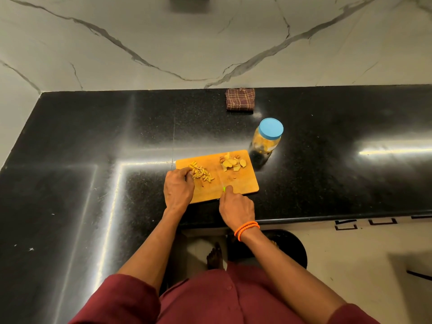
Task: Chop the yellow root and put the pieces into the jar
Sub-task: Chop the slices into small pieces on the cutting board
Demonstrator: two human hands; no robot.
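Note:
A wooden cutting board (243,181) lies on the black counter. A pile of thin yellow root sticks (202,174) sits at its left, and flat yellow root slices (232,162) lie at its far right. My left hand (178,187) has its fingers curled against the sticks and holds them together. My right hand (236,204) grips a knife with a green handle (224,188); the blade is hard to make out. A clear jar (266,139) with a blue lid stands shut just beyond the board's right corner, with yellow pieces inside.
A folded brown checked cloth (240,99) lies at the back of the black counter (93,160), against the marble wall. The counter's front edge runs just below my right wrist. A black stool (297,249) stands on the floor below.

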